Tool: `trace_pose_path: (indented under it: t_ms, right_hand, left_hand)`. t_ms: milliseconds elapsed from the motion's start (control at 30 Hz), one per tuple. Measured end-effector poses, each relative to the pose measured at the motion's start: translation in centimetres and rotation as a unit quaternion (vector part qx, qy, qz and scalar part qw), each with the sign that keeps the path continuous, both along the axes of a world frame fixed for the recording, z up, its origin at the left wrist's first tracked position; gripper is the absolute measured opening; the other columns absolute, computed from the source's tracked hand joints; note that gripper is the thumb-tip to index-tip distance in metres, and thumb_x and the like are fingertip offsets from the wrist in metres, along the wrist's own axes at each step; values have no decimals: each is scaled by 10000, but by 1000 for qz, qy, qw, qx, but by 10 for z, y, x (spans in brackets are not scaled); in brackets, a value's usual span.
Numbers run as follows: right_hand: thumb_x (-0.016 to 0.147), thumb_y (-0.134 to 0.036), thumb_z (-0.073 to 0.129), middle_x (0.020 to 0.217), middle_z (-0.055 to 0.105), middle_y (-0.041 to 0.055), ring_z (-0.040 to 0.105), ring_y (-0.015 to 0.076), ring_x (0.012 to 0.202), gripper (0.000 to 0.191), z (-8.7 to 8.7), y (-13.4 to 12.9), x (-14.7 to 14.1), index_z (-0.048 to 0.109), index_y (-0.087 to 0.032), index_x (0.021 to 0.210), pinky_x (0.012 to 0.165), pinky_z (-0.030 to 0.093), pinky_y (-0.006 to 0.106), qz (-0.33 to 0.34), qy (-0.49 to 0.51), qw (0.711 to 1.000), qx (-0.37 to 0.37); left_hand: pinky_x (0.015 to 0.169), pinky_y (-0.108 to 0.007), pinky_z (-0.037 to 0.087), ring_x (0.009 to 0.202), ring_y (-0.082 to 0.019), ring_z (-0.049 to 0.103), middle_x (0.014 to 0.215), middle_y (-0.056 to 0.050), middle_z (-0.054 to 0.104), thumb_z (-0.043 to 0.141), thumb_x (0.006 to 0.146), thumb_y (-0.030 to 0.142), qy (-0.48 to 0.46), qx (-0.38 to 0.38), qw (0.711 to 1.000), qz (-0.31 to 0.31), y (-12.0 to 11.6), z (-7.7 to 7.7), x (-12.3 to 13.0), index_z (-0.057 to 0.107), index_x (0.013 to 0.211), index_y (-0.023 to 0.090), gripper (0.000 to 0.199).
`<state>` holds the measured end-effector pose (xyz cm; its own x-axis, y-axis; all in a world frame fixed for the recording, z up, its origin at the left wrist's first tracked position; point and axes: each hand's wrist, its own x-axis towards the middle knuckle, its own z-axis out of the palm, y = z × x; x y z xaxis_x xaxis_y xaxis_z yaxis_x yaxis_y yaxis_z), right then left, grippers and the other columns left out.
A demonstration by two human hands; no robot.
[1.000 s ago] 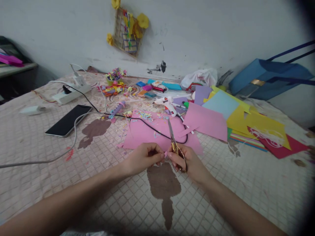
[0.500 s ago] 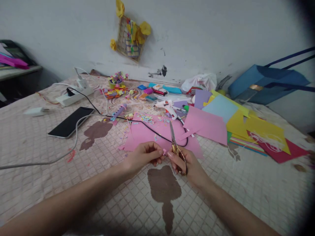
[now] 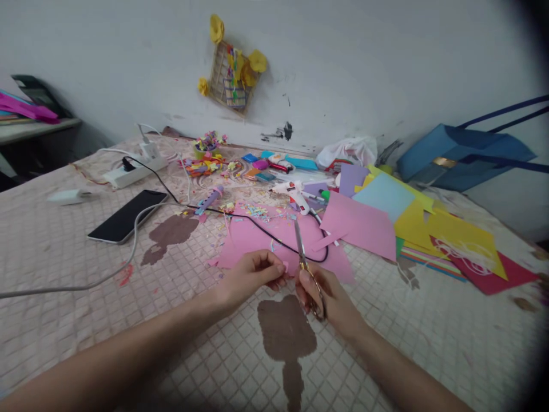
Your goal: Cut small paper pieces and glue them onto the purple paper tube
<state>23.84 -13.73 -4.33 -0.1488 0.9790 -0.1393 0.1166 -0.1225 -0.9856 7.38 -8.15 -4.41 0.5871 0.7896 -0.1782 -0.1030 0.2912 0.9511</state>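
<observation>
My left hand (image 3: 262, 271) pinches a small piece of pink paper (image 3: 286, 265) between thumb and fingertips. In my right hand (image 3: 319, 289) is a pair of scissors (image 3: 301, 246) with gold-coloured handles, the blades together and pointing away from me. The fingertips of both hands are close to each other, above the near edge of a pink sheet (image 3: 257, 237). Tiny paper snippets (image 3: 256, 212) in several colours lie on the far part of that sheet. A black cord crosses it behind my hands.
A white glue gun (image 3: 295, 193) lies beyond the pink sheet. Coloured papers (image 3: 364, 223) are spread to the right, before a blue bag (image 3: 463, 154). On the left are a phone (image 3: 128, 216), a power strip (image 3: 137, 169) and a grey cable (image 3: 107, 280). Behind stands a pot of paper flowers (image 3: 208, 143).
The view has tilted up slightly, so the table sits lower. My right hand has turned a little and drawn slightly away from my left, still with the scissors; the left keeps its pinch.
</observation>
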Motion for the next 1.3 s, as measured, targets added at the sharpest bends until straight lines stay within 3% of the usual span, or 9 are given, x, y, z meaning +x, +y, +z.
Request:
trace_pose_path:
  t_ms: [167, 433, 1300]
  right_hand:
    - [872, -458, 439, 522, 365, -67, 364, 88, 481, 357, 1, -8, -2, 385, -196, 635, 467, 294, 224, 30, -55, 997, 35]
    - [828, -442, 516, 519, 335, -72, 344, 85, 460, 346, -4, -8, -6, 374, -202, 624, 432, 250, 219, 28, -91, 995, 38]
    - [844, -503, 445, 506, 358, -58, 343, 90, 441, 375, -5, -8, -5, 388, -204, 624, 407, 243, 215, 24, -153, 986, 57]
  left_hand:
    - [668, -251, 446, 698, -121, 587, 765, -50, 639, 617, 781, 278, -44, 10, 998, 41, 5, 5, -3, 541, 760, 112, 183]
    - [625, -224, 430, 665, -101, 578, 728, -31, 633, 622, 778, 263, -66, 3, 994, 82, 7, 4, -3, 541, 750, 125, 162]
    - [613, -229, 416, 640, -97, 565, 715, -21, 625, 632, 766, 276, -77, -8, 993, 84, 7, 3, -3, 537, 732, 130, 177]
